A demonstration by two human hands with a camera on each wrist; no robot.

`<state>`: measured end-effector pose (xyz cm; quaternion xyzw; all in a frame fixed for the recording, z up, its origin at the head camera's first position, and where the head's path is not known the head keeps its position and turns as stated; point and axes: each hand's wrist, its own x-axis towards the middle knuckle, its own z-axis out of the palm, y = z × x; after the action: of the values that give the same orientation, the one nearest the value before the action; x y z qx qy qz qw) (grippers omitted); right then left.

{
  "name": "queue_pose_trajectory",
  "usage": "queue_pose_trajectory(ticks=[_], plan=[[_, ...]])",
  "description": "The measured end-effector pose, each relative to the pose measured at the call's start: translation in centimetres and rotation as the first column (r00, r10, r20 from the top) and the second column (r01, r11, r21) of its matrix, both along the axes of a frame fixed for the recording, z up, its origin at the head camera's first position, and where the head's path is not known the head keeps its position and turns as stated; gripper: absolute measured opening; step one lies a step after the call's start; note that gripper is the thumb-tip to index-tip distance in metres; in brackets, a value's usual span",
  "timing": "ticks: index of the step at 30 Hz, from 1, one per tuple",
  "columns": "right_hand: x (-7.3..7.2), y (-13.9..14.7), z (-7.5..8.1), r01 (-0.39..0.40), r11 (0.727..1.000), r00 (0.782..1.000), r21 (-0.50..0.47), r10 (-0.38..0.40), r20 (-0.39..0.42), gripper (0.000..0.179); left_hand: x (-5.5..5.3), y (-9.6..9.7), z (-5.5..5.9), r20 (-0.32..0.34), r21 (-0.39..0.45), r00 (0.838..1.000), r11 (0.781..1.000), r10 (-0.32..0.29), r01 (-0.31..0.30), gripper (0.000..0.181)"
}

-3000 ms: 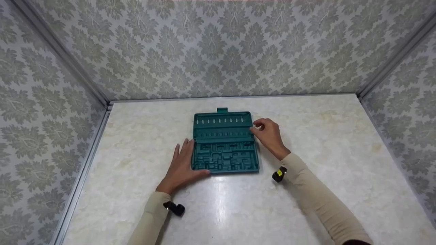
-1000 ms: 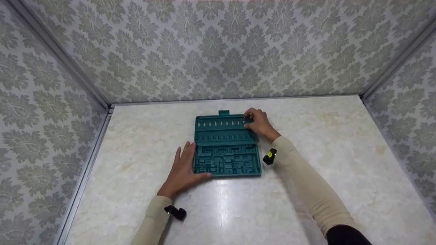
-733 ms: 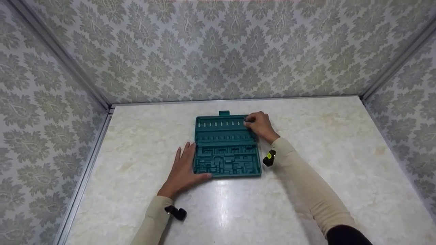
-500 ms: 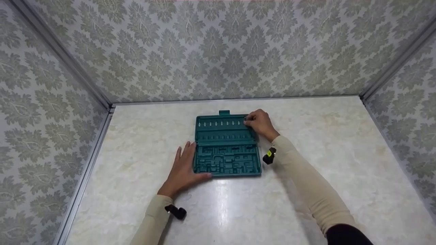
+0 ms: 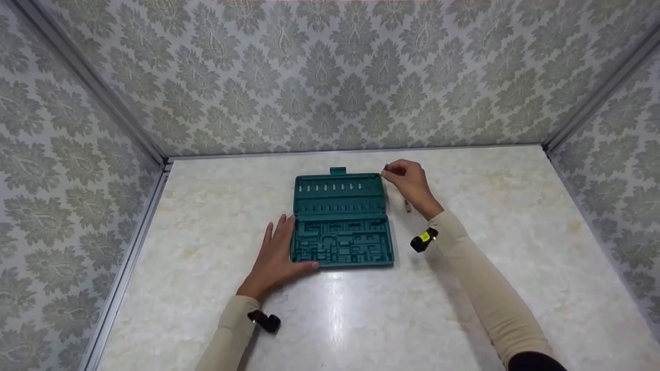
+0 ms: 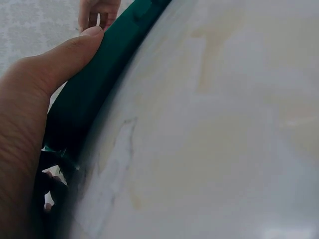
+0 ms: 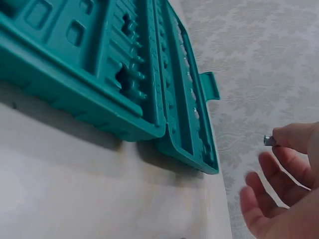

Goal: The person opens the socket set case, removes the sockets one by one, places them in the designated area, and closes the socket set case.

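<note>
L hand (image 5: 277, 257) has its grip wide, fingers along L side & thumb at near edge of the opened green case (image 5: 340, 218) on the desk (image 5: 216, 206), w/ a row of small bits (image 5: 334, 187) in its far half. Just off its far R corner, I see R hand (image 5: 411, 184) pinching a metal bit (image 7: 269, 141).

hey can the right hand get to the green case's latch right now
Probably yes: nothing stands between the right hand and the latch on the green case, though that hand pinches a small metal piece.
</note>
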<state>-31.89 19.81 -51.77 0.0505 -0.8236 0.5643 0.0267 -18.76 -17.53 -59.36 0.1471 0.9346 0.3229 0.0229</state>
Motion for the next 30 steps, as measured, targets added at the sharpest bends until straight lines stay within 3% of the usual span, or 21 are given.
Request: queue_pose_trajectory(ticks=[5, 13, 20, 24, 30], plan=[[2.3, 1.3, -1.0, 0.012, 0.992, 1.0, -0.124, -0.01, 0.017, 0.022, 0.1, -0.1, 0.1, 0.003, 0.001, 1.0, 1.0, 0.004, -0.004, 0.142], [5.4, 3.3, -3.5, 0.163, 0.96, 0.987, -0.23, -0.155, 0.052, 0.021, 0.0, -0.1, -0.2, 0.012, -0.006, 1.0, 1.0, -0.001, 0.001, 0.142], [6.6, 4.5, -5.3, 0.267, 0.938, 0.963, -0.22, -0.268, 0.026, 0.022, -0.3, -0.1, -0.2, 0.014, -0.032, 1.0, 0.999, -0.018, 0.018, 0.141], [7.0, 4.8, -6.2, 0.296, 0.931, 0.954, -0.213, -0.297, 0.027, 0.023, -0.2, -0.3, 0.1, 0.054, -0.023, 0.998, 0.999, -0.032, 0.034, 0.142], [7.3, 4.7, -6.8, 0.332, 0.93, 0.942, -0.159, -0.336, -0.001, 0.019, 0.0, -0.2, 0.1, 0.092, 0.016, 0.996, 1.0, 0.0, -0.002, 0.143]])
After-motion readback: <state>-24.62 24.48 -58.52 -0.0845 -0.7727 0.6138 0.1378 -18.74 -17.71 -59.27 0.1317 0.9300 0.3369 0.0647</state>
